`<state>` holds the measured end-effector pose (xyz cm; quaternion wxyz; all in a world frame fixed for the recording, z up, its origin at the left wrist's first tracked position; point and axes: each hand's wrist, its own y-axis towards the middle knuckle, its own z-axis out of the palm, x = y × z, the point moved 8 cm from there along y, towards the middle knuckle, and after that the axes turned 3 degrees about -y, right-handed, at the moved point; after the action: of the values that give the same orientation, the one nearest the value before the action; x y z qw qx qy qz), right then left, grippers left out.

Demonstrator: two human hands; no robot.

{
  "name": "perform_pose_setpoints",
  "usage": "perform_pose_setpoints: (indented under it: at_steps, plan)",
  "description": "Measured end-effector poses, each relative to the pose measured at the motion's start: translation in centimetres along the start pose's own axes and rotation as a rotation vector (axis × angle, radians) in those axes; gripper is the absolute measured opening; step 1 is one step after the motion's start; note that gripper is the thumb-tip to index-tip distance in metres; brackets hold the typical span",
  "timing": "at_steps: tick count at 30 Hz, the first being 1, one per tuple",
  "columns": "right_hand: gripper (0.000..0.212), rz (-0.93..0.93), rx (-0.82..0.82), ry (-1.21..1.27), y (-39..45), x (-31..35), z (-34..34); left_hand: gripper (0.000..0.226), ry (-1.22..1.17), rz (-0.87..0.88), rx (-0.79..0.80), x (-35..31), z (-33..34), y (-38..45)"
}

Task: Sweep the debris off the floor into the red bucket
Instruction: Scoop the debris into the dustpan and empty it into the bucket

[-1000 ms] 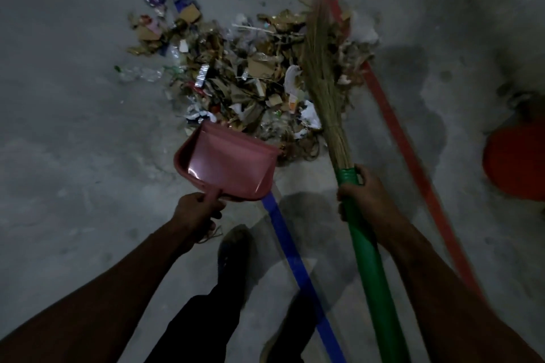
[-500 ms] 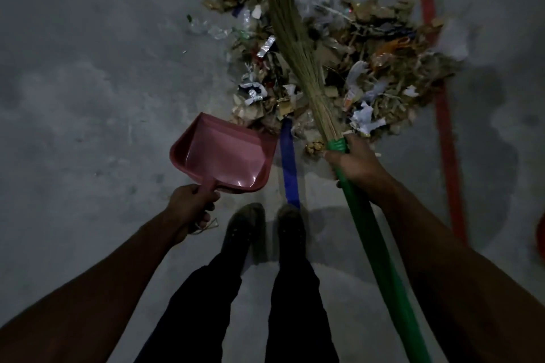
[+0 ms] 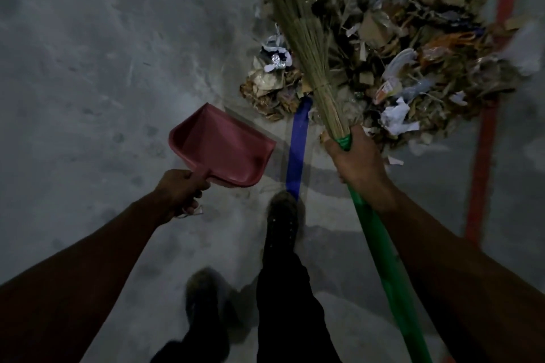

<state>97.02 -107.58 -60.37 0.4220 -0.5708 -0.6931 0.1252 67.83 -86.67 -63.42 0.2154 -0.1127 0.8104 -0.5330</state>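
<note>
The debris (image 3: 392, 47) lies heaped on the floor (image 3: 88, 68) at about one o'clock, spread over a blue line (image 3: 298, 141) and reaching a red line (image 3: 483, 162) at three o'clock. The red bucket is not in view, so where the load must go cannot be told from here. The broom (image 3: 306, 47) lies with its bristles across the left part of the heap, its green handle (image 3: 386, 265) running back toward five o'clock. The dustpan (image 3: 221, 147) sits at ten o'clock of the near foot (image 3: 281, 215), empty, apart from the heap and tipped up, its mouth facing the pile.

Risks, as I judge them: with the pan's lip off the floor, a stroke would push litter under it; light paper and foil could scatter past the pan; a hard sweep could spread the heap wider.

The right hand (image 3: 356, 162) has its fingers wrapped round the handle just below the bristles, arm extended forward. The left hand (image 3: 182, 191) grips the dustpan's short stem, fingers curled tight, forearm reaching to eleven o'clock
</note>
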Motion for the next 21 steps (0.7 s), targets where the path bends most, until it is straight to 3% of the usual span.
perform_pose_setpoints:
  at_steps: [8, 14, 21]
  plan:
    - [0.038, 0.035, -0.03, 0.019, 1.4, -3.9, 1.9, 0.021, 0.175, 0.111, -0.027, -0.5, 1.0, 6.7]
    - [0.04, 0.069, -0.048, 0.071, 3.2, -4.6, 0.8, 0.042, 0.661, 0.311, -0.186, -4.7, 2.3, 8.3]
    - [0.045, -0.043, -0.233, -0.005, 7.0, -1.8, -4.9, 0.046, 0.693, 0.346, -0.214, -9.4, 4.4, 9.6]
